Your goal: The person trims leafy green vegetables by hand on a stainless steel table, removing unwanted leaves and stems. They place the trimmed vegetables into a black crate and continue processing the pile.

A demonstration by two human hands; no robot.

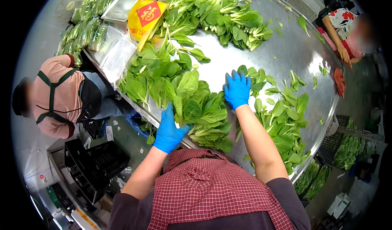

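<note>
Both of my hands wear blue gloves over a metal table (306,58). My left hand (171,127) is at the near edge, thumb and fingers apart, against the left side of a heap of leafy greens (208,113); whether it grips a leaf cannot be told. My right hand (237,87) lies palm down, fingers spread, between that heap and a few small loose leaves (255,78) touching its fingertips. A looser pile of greens (284,125) spreads right of my right forearm. Another large row of greens (226,18) lies at the far side.
A yellow bag (145,18), a metal tray (124,6) and clear plastic bags (116,52) sit at the left, near packed greens (88,30). One person (58,95) stands left, another (343,43) at the far right. Black crates (88,165) stand low at left; a white basket (304,4) is beyond the table.
</note>
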